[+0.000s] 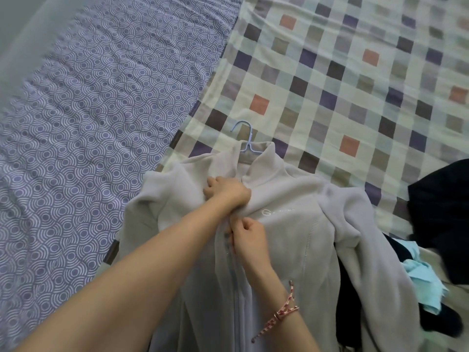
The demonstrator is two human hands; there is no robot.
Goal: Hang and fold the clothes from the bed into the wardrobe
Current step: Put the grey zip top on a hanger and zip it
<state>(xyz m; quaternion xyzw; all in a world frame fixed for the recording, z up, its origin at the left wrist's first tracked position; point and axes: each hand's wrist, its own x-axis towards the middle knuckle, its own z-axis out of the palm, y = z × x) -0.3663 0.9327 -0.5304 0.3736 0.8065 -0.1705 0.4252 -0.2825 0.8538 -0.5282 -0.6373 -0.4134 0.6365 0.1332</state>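
2 hands work on 1 pale grey fleece jacket (291,237) that lies front-up on the bed (15,34), collar pointing away from the person. left hand (225,191) reaches in from the lower left, fingers curled and gripping a bunch of the fleece just below the collar, at the top of the front opening. right hand (250,237) is just beneath it, close to the left wrist, fingertips pinched together at the top of the closed part of the zip (237,288); the pull itself is hidden by the fingers, cannot tell if they have it. zip looks closed from the right hand down to the bottom edge of the view, open above it. a pink and white braided bracelet (281,311) sits on the right wrist, 1 loose end hanging. a light blue hanger (243,134) is inside the jacket, only its hook and neck showing out of the collar, hook lying flat on the checked blanket (330,72). blanket covers the right part of the bed, cream with grey, purple, brown and orange squares. left part of the bed shows a purple sheet (88,123) with white ring pattern, wrinkled. jacket's right-side sleeve in the view drapes over a pile of dark clothes (439,212) at the right edge, and a light blue garment (421,278) lies crumpled between the dark pieces, just beside the sleeve. small pale logo on the jacket chest, too blurred to read.
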